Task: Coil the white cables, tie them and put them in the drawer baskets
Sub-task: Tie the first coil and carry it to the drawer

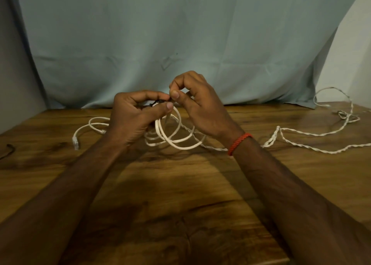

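Cloth, pale blue-green, hangs across the back behind the wooden bench. A long twisted white cable lies loose over the right side of the bench, uncoiled, running in under the right wrist. At the middle, the coiled cable hangs as a few rings straight below both hands, its lower rim at or just above the bench; a tail seems to run left from it to a plug lying flat.

The left hand is curled round the top of the rings, gathering them. The right hand, a red thread band at its wrist, pinches a small dark tie between thumb and forefinger, just beside the left thumb.

The tying looks to be under way. The tie crosses the bundle at its top, between the two thumbs, so the right hand is the nearer one to work its free end. No drawer baskets are in view.
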The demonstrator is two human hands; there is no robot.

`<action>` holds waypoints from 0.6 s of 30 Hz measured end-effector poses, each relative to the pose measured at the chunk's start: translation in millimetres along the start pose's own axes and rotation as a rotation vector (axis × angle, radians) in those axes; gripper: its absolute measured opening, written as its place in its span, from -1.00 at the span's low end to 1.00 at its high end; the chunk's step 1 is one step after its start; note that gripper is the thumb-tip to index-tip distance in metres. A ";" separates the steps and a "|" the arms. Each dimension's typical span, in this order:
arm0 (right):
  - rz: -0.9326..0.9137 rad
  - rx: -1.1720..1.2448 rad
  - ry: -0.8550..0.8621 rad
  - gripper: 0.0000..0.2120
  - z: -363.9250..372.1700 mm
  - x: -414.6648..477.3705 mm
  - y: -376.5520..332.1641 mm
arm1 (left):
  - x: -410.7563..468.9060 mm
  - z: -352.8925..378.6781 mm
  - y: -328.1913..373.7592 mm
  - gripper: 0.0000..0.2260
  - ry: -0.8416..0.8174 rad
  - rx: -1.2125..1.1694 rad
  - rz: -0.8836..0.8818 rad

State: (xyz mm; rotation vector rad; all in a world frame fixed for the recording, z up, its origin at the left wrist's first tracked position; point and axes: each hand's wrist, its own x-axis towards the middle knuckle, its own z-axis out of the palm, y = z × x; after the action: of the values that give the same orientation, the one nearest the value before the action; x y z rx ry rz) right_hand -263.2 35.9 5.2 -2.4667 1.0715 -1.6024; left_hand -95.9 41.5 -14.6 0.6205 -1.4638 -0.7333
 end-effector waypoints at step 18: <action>0.568 0.811 -0.264 -0.88 3.5 -9.7 -14.0 | 18.4 -20.9 -5.7 -0.91 -0.061 -0.542 -0.262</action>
State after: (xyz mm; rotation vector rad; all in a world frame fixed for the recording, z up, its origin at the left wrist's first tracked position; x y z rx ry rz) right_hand -255.2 50.8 0.7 -1.5919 0.7592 -1.1589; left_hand -76.0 22.5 -7.6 0.3712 -1.1739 -1.3070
